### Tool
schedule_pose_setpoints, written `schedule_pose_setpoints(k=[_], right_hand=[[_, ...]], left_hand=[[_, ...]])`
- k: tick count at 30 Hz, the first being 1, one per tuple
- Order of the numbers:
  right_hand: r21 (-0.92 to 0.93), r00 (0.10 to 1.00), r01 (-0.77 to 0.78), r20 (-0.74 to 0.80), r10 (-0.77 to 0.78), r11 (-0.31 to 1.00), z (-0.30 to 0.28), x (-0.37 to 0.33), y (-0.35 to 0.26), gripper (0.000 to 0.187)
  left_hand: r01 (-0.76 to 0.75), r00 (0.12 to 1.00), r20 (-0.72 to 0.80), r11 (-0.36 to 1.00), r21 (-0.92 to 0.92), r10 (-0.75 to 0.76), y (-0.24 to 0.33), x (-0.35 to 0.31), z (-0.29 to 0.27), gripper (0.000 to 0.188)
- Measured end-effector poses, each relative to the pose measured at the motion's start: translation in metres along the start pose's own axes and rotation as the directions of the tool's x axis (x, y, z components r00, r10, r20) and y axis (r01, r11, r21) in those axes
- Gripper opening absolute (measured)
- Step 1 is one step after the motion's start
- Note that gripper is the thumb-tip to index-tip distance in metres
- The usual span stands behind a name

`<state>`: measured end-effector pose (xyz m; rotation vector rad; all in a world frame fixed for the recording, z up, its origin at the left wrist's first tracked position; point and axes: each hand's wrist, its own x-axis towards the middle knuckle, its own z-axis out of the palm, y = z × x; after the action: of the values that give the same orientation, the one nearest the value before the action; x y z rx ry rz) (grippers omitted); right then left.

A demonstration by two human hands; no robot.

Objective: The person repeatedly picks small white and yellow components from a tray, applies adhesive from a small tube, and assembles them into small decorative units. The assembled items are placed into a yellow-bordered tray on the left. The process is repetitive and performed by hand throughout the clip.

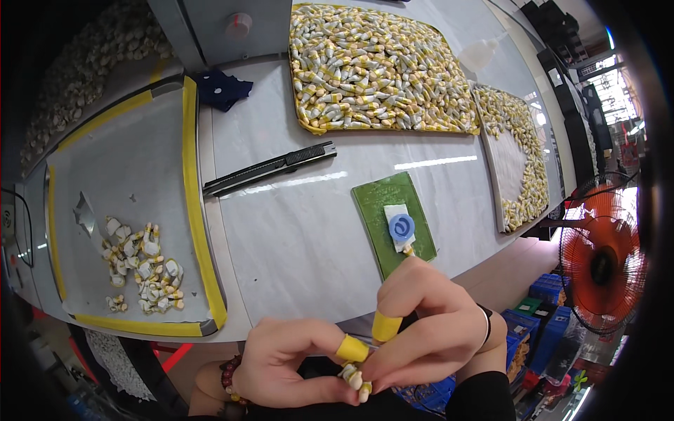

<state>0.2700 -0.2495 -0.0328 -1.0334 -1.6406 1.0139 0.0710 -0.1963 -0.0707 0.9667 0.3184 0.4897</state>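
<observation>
Fingers: we pinch a small white-and-yellow piece [353, 377] narrowly between left hand [291, 361] and right hand [428, 323] | Piece: nearer us than the green board [374, 205] | Progress, we judge: far tray [393, 131] filled, right-side tray [504, 158] partly filled; clusters [146, 270] remain on yellow-edged tray [140, 154], held piece not yet set down

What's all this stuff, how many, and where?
Table: one, pale grey, middle
Full tray: one, yellow-edged, far side
Part-filled tray: one, pale, right
Taped tray: one, grey-yellow, left
Small pieces: countless, white-yellow, trays, bottom centre
White heap: countless, white, upper left
Cutter: one, black, left of centre
Mat: one, green, centre
Pad: one, white, on mat
Disc: one, blue, on pad
Cloth: one, dark blue, by taped tray
Fan: one, orange, right
Crates: several, blue, lower right
Left hand: one, yellow finger cover, bottom
Right hand: one, yellow finger cover, bottom
</observation>
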Motion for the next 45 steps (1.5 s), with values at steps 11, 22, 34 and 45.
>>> schedule_pose_setpoints(k=[11,22,34,45], right_hand=[[-0.007,0.984,-0.027,0.178,0.028,1.0,-0.001,-0.003,0.002,0.018],[-0.371,0.996,-0.084,-0.032,0.078,0.925,-0.012,-0.014,-0.008,0.031],[-0.486,0.981,-0.137,-0.189,0.049,0.863,-0.038,-0.046,-0.014,0.026],[-0.616,0.959,-0.184,-0.284,0.002,0.766,-0.071,-0.024,-0.03,0.018]], left_hand=[[-0.101,0.992,0.112,0.932,0.349,0.066,0.012,0.002,-0.004,0.023],[0.212,0.962,-0.165,-0.212,0.954,0.219,0.162,-0.002,-0.079,0.044],[0.385,0.891,-0.286,-0.254,0.887,0.354,0.19,0.079,-0.233,0.026],[0.221,0.86,-0.164,-0.063,0.973,0.483,0.195,0.087,-0.23,0.025]])
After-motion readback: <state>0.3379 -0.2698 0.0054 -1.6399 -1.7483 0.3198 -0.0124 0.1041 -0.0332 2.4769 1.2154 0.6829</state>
